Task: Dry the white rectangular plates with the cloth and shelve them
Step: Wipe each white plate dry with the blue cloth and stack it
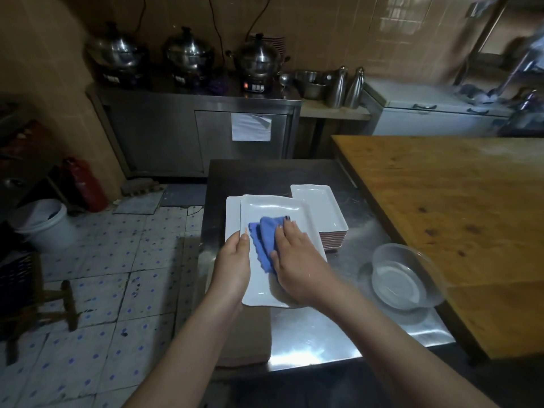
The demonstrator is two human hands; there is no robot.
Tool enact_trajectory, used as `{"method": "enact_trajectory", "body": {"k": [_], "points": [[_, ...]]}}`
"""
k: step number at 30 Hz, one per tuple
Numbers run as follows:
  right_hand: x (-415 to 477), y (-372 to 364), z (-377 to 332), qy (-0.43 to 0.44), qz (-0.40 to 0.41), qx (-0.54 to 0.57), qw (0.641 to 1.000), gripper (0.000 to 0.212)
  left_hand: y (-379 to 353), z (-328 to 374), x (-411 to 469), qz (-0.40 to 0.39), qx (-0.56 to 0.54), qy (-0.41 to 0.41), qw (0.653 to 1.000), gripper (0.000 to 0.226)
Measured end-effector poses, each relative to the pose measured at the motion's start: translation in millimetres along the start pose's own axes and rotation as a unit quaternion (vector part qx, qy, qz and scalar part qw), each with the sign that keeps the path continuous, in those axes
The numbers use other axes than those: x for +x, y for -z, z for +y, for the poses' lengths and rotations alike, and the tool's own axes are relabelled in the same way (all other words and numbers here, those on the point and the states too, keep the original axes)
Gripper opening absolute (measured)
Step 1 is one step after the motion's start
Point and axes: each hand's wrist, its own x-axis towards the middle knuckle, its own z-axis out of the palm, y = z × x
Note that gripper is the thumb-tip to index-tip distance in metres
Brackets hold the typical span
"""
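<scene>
White rectangular ceramic plate [273, 207], long axis running away from me: my left hand [232, 260] clamps its left rim; my right hand [297, 260], fingers [290, 234] flat, presses blue cloth [265, 232] mid-plate.

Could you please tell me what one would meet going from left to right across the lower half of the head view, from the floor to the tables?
White bucket → left hand gripping the white plate → blue cloth → right hand → clear bowl → wooden table.
</scene>
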Motion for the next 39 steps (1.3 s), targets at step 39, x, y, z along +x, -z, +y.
{"method": "enact_trajectory", "body": {"k": [39], "points": [[44, -3, 66, -0.099, 0.192, 0.027, 0.976, 0.054, -56, 14, -29, 0.054, 0.064, -0.075, 0.994, 0.027]]}}
